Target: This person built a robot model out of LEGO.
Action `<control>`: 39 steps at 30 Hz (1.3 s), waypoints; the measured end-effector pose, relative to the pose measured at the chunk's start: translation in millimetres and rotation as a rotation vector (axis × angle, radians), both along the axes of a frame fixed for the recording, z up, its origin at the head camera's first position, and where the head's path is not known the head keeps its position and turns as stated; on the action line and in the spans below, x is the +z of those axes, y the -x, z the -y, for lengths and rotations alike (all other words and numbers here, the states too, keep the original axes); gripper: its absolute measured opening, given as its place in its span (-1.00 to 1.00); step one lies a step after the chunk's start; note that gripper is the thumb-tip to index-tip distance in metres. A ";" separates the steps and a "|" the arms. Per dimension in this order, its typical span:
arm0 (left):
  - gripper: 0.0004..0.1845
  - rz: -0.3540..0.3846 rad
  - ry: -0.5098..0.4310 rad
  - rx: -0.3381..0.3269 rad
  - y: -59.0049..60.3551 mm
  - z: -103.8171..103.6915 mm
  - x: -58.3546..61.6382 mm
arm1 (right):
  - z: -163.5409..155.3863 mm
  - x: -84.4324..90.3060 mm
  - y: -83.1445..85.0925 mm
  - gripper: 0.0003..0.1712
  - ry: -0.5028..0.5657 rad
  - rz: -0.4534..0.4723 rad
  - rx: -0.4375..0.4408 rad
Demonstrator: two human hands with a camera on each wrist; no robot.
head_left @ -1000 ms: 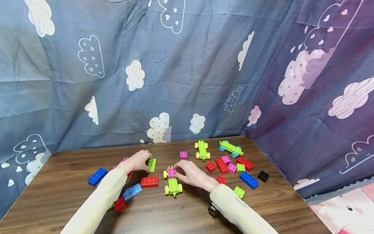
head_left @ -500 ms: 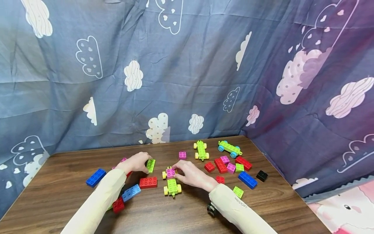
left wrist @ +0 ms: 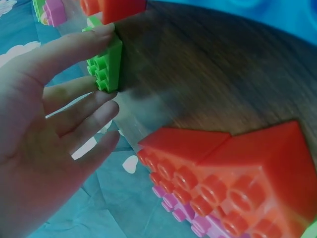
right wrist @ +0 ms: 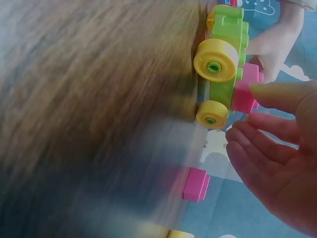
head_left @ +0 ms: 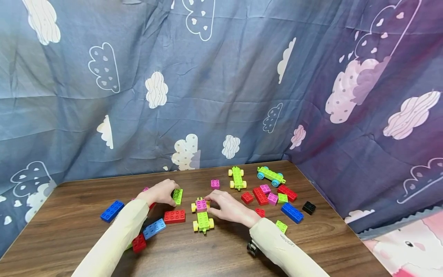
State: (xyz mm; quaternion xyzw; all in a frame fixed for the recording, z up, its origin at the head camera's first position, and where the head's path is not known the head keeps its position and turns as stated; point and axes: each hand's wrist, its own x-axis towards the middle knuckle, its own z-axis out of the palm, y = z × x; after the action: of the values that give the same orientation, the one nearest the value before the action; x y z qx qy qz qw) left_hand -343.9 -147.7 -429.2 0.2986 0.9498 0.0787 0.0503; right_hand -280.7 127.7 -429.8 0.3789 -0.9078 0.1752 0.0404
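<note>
My left hand [head_left: 160, 193] rests low at the left of a lime-green eight-stud brick [head_left: 178, 197]. In the left wrist view its thumb and index finger pinch the green brick [left wrist: 114, 64] by its ends, other fingers spread. Right of that, a lime-green toy car base [head_left: 203, 222] with yellow wheels stands on the table. A pink four-stud brick [head_left: 201, 205] sits on its far half. My right hand [head_left: 229, 207] pinches this pink brick [right wrist: 242, 94] between thumb and index finger from the right side.
A red brick [head_left: 174, 216] and a light blue brick [head_left: 154, 228] lie between the forearms. Two more car bases, one yellow-wheeled [head_left: 237, 178] and one blue-wheeled [head_left: 271, 176], stand at the back right. Several small bricks cluster right, including a black one [head_left: 309, 207]. A curtain [head_left: 214, 96] hangs behind the table.
The head view has drifted slightly, so everything sits a little further left. Both hands and the bricks keep their places on the table.
</note>
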 end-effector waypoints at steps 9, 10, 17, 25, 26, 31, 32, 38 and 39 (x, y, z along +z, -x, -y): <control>-0.39 -0.051 -0.086 0.000 -6.2 -0.3 5.7 | -10.4 -0.3 -1.6 -0.55 -0.029 0.058 0.035; -0.39 -0.050 -0.095 0.004 -7.2 -0.8 7.2 | -11.7 -0.6 -1.8 -0.55 -0.036 0.058 0.041; -0.37 -0.043 -0.126 0.005 -15.2 -6.0 17.1 | -17.7 -2.7 -2.7 -0.43 -0.084 0.071 0.044; -0.36 -0.051 -0.146 -0.028 -30.2 -12.5 23.1 | -20.6 -3.2 -6.7 -0.33 -0.113 0.141 0.023; -0.36 -0.050 -0.147 -0.031 -31.7 -13.1 24.0 | -20.5 -3.3 -7.0 -0.33 -0.114 0.147 0.022; -0.35 -0.078 -0.150 -0.061 -37.7 -16.3 27.8 | -20.3 -3.0 -6.6 -0.29 -0.110 0.160 0.026; -0.36 -0.086 -0.151 -0.071 -38.7 -16.7 28.4 | -20.2 -2.8 -6.3 -0.29 -0.113 0.160 0.026; -0.37 -0.138 -0.156 -0.111 -44.9 -18.7 29.0 | -17.7 -2.0 -3.6 -0.24 -0.123 0.158 0.046; -0.37 -0.147 -0.156 -0.116 -45.8 -19.1 28.9 | -17.2 -1.9 -3.3 -0.24 -0.122 0.161 0.048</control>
State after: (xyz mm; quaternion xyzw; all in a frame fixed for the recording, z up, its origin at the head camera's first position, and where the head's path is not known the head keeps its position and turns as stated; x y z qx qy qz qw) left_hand -298.1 -128.6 -400.3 0.3611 0.9230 0.1273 -0.0383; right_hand -277.4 144.8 -431.6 0.3869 -0.9078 0.1506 -0.0599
